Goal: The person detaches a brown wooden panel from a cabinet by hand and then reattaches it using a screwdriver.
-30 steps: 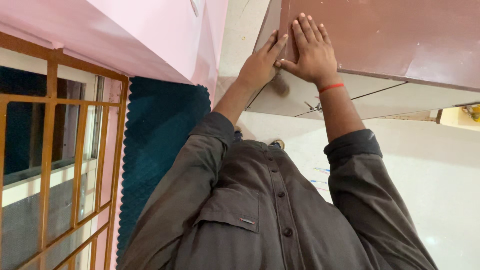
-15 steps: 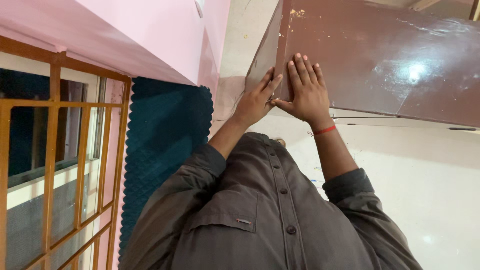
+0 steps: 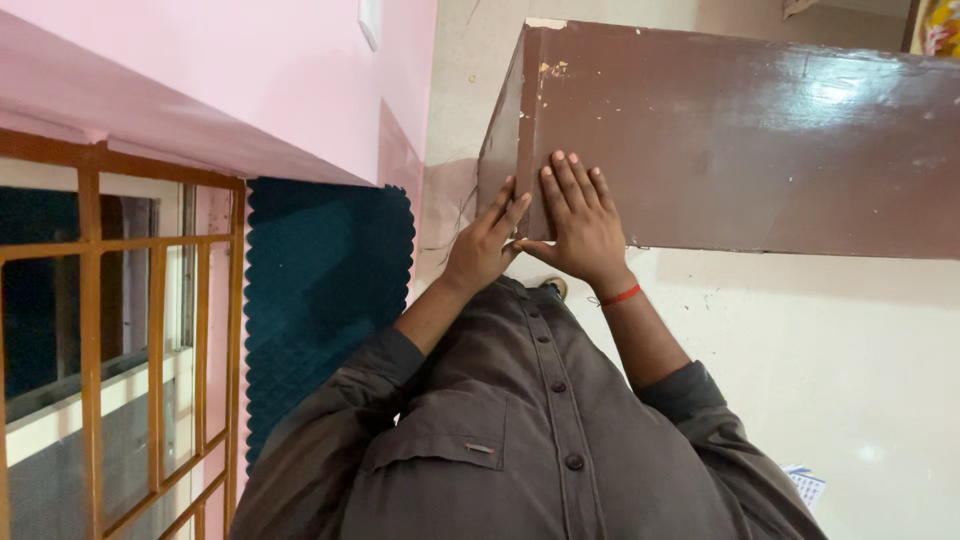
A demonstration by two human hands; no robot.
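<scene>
Pressing flat fingers (image 3: pixel 572 185) against brown beam (image 3: pixel 760 140)

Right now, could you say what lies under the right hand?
The glossy face of the brown box, near its corner; the patch beneath the right hand itself is covered.

Glossy chipped brown painted beam (image 3: pixel 740 140); matt grey cloth shirt (image 3: pixel 520 440); orange-painted window grille (image 3: pixel 95 330)
</scene>
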